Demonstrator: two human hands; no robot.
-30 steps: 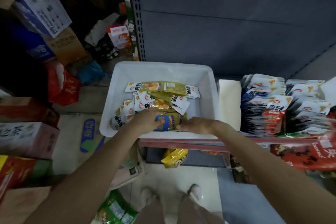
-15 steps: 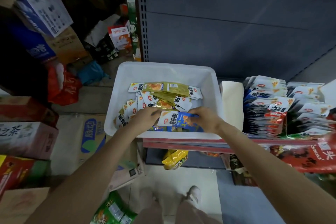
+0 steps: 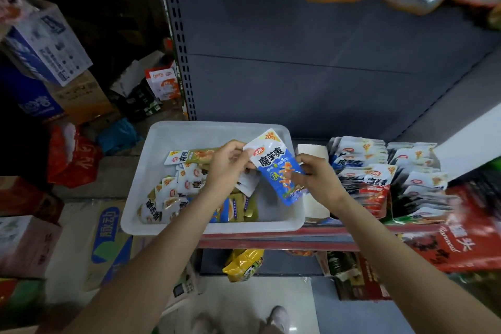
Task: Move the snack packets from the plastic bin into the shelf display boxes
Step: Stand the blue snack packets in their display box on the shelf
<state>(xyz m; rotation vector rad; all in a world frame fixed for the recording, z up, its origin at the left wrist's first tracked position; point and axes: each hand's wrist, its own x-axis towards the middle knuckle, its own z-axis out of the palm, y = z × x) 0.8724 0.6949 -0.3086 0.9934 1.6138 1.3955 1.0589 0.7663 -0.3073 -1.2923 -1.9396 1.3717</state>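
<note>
The right hand point(image 3: 315, 180) pinches the lower right edge of a blue-and-white snack packet point(image 3: 276, 168), thumb across its front. The left hand point(image 3: 226, 168) curls its fingers on the packet's upper left corner, so both hands hold it, tilted, above the white plastic bin point(image 3: 162, 225). Below them, yellow and white packets point(image 3: 179, 187) lie loose in the bin's left half. The bin sits on a red-edged shelf point(image 3: 298, 241), just beside display boxes point(image 3: 379, 179) packed with upright packets.
</note>
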